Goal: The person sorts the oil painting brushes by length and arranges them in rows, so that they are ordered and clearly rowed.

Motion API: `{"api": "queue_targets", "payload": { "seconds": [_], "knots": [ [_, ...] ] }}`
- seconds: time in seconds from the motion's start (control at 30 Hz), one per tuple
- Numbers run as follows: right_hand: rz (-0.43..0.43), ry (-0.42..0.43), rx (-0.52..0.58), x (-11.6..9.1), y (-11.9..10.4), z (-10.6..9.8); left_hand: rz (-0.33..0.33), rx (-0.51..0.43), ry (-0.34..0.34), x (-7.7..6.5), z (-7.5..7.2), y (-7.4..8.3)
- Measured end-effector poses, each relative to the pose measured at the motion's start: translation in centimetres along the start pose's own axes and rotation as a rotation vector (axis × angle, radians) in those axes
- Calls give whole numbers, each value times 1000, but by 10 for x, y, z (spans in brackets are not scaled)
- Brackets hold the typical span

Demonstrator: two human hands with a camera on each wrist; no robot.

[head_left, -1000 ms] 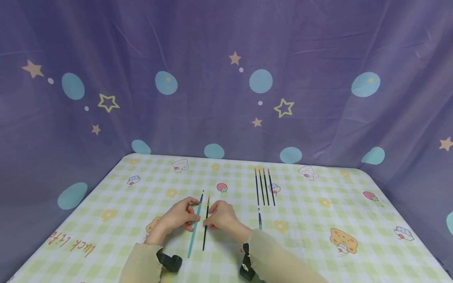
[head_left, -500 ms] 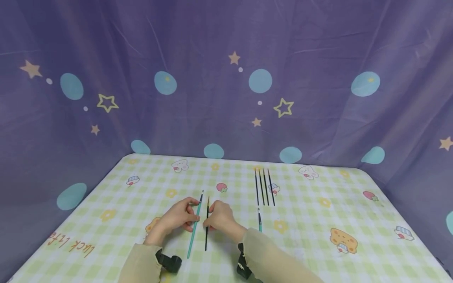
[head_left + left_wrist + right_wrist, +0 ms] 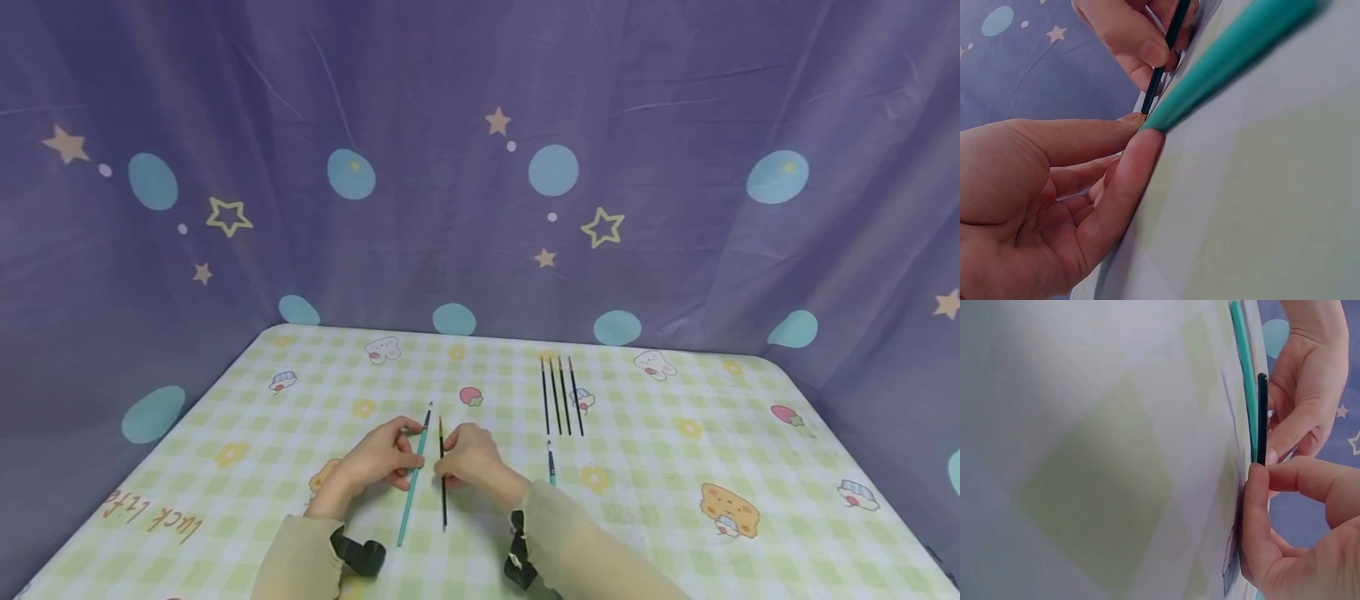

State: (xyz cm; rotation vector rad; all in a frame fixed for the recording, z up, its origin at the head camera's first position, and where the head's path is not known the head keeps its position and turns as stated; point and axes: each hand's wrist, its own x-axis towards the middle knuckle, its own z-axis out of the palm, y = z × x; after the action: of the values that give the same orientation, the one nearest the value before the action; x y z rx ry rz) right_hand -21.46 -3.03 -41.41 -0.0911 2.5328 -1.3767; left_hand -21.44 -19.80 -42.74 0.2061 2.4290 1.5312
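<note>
Surface (image 3: 675,467) covered in green-check cartoon cloth, purple star curtain (image 3: 480,167) behind. Four dark brushes (image 3: 561,395) lie in a row far right, a short one (image 3: 551,465) just below. Left hand (image 3: 378,460), fingers pinched on long teal brush (image 3: 413,479). Right hand (image 3: 468,457), fingers clamped on thin black brush (image 3: 442,475), just beside the teal, both near centre.

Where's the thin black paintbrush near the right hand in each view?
Head: thin black paintbrush lies low centre, beside the right hand.
Left wrist: top centre, pinched by the far hand's fingers.
Right wrist: right side, upright, above the thumb.
Shared landmark: the long teal paintbrush alongside it.
</note>
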Motion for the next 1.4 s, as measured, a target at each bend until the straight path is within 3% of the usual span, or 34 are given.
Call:
{"api": "queue_targets", "payload": {
  "seconds": [0.23, 0.4, 0.83, 1.13, 1.4],
  "knots": [
    [5, -22, 26, 0, 4, -10, -10, -11, 5, 1, 1, -1],
    [-3, -37, 103, 5, 8, -22, -11, -12, 13, 1, 1, -2],
    [-23, 5, 169, 16, 19, -73, -17, -22, 20, 0, 2, -2],
    [19, 69, 178, 21, 33, -108, -14, -20, 15, 0, 1, -2],
    [13, 136, 85, 24, 45, -136, -14, -18, 12, 0, 0, -2]
  ]
}}
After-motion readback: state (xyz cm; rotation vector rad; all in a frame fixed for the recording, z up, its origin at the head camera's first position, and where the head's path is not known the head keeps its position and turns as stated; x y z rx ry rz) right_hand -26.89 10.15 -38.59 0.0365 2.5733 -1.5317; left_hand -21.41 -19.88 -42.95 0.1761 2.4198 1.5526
